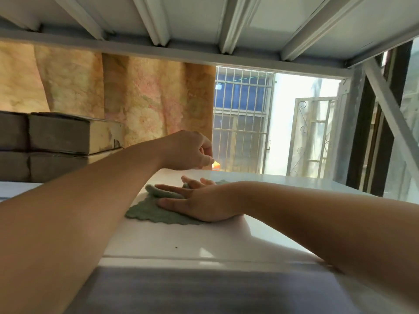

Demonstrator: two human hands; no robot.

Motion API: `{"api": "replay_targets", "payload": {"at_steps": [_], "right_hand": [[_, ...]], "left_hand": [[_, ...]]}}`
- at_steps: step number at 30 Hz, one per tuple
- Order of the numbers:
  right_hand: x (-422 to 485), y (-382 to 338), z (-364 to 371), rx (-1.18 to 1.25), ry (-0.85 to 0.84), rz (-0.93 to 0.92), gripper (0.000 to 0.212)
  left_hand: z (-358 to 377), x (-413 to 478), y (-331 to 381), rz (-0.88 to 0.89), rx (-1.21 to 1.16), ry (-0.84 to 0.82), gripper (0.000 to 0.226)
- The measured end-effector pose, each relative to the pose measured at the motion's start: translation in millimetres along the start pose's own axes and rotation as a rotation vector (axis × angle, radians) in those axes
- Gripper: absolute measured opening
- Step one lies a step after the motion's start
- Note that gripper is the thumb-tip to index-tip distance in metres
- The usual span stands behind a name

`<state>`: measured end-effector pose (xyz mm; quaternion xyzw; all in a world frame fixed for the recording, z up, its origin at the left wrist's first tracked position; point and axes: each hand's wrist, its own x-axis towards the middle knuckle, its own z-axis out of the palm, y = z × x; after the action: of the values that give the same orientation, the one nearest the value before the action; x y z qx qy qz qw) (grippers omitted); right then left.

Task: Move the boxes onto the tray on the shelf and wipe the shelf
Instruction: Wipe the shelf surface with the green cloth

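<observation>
Green cloth (147,214) lies on the white shelf (181,236) under my right hand (199,202), fingers straight, pressing it flat: the wiping step, I judge. My left hand (188,150) hovers beyond, loosely curled, apparently empty. Boxes (68,134) sit stacked at far left. Next I'd sweep the cloth across the bare surface.

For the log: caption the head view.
Right hand presses cloth on shelf; left hand raised; boxes stacked at left.

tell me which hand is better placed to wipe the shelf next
Right. The right hand lies flat on the green cloth on the shelf, so it can likely push straight away. The left hand hangs above the shelf, loosely curled, off the cloth.
</observation>
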<state>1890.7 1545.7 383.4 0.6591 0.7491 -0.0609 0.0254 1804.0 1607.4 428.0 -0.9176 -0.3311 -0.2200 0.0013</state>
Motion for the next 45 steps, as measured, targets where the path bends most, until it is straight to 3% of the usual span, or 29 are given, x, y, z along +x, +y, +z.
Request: {"api": "replay_targets", "payload": {"at_steps": [6, 13, 18, 32, 45], "right_hand": [[-30.7, -4.0, 2.9, -0.062, 0.012, -0.003, 0.054], [-56.6, -5.0, 9.8, -0.009, 0.01, 0.022, 0.054], [-75.7, 0.2, 13.4, -0.009, 0.056, -0.001, 0.053], [-119.7, 64.0, 15.7, 0.107, 0.079, 0.242, 0.062], [-154.7, 136.2, 14.0, 0.21, 0.084, 0.479, 0.066]], "left_hand": [[7.2, -5.7, 23.6, 0.105, 0.009, 0.041, 0.02], [10.0, -12.9, 41.0, 0.234, 0.099, 0.267, 0.019], [5.9, -17.2, 49.9, 0.26, -0.003, 0.195, 0.016], [7.2, -18.5, 59.9, 0.252, -0.017, 0.179, 0.015], [33.0, -1.7, 138.7, 0.39, -0.021, 0.021, 0.019]]}}
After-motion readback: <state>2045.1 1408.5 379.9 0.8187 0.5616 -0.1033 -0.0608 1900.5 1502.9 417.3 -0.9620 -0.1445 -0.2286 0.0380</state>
